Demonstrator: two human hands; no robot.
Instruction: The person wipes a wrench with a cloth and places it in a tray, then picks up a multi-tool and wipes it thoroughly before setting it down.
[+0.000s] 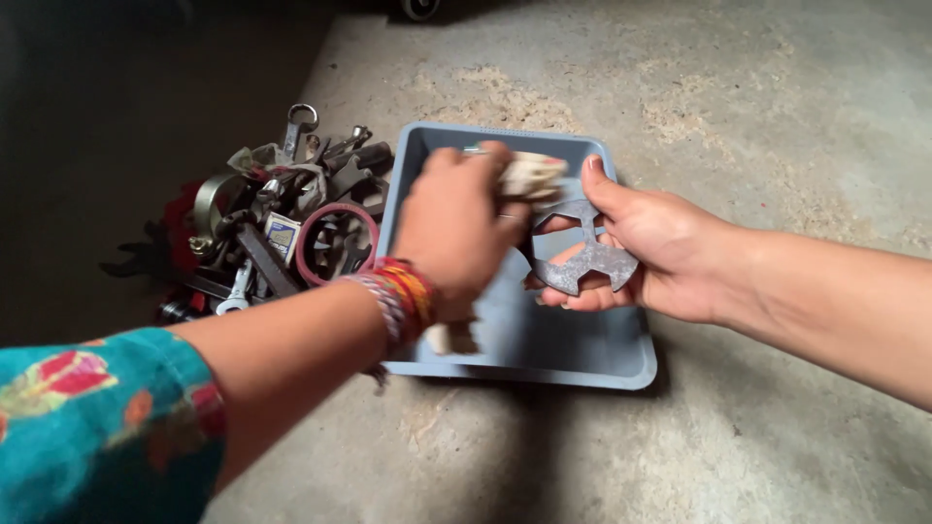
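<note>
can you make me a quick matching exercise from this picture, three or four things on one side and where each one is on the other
Things:
1. flat metal disc with cut-outs
2. pale cloth
3. blue-grey tray
4. pile of metal tools

Places:
A. on the concrete floor beside the tray
B. in the right hand
C. on the floor beneath both hands
D. in the left hand

Pairs: 1-B, 2-D, 3-C, 4-A
</note>
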